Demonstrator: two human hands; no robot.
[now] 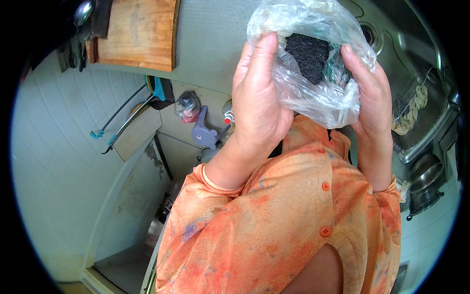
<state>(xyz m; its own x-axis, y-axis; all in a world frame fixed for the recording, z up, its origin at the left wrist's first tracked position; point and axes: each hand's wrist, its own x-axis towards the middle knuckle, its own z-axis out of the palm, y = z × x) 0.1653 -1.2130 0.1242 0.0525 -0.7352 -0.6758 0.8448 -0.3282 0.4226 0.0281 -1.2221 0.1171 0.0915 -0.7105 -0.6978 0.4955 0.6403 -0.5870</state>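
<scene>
Between my two hands is a clear, crinkled plastic bag [318,105], raised over the counter with its mouth spread toward me. A black, rough-textured block [307,58], perhaps a scouring sponge, sits inside, beside something dark green [337,66] partly veiled by plastic. My left hand [262,83] grips the bag's left side, thumb on the near face and fingers hidden behind. On the opposite side my right hand [368,88] holds it the same way, thumb at the opening's rim.
A wooden cutting board [134,34] lies on the grey counter [210,39] at left, near a metal ladle [84,12]. To the right is a steel sink [411,142] with a pale cloth [413,110]; metal pots [426,174] stand beyond. Brooms [127,122] lean against the left wall.
</scene>
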